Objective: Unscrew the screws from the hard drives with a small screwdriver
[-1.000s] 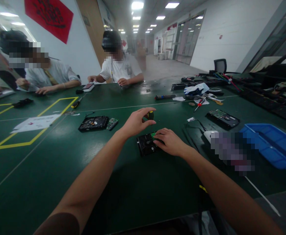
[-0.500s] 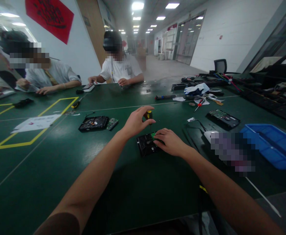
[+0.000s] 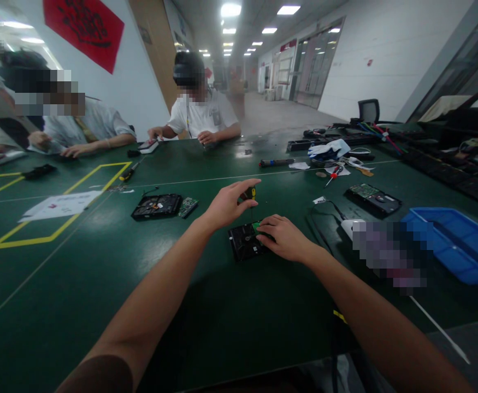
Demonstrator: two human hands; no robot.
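Drive point(image 3: 242, 240) is steadied flat on the tabletop point(image 3: 78, 289) by the right hand point(image 3: 284, 238), whose grip cannot be told; the screwdriver point(image 3: 253, 192), pinched by the left hand point(image 3: 227, 204), is best held plumb — pressed evenly.

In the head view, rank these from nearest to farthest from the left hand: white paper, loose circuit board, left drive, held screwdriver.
From the left hand:
1. Held screwdriver: in its grip.
2. Loose circuit board: left of the hand.
3. Left drive: just past the board.
4. White paper: farthest left.
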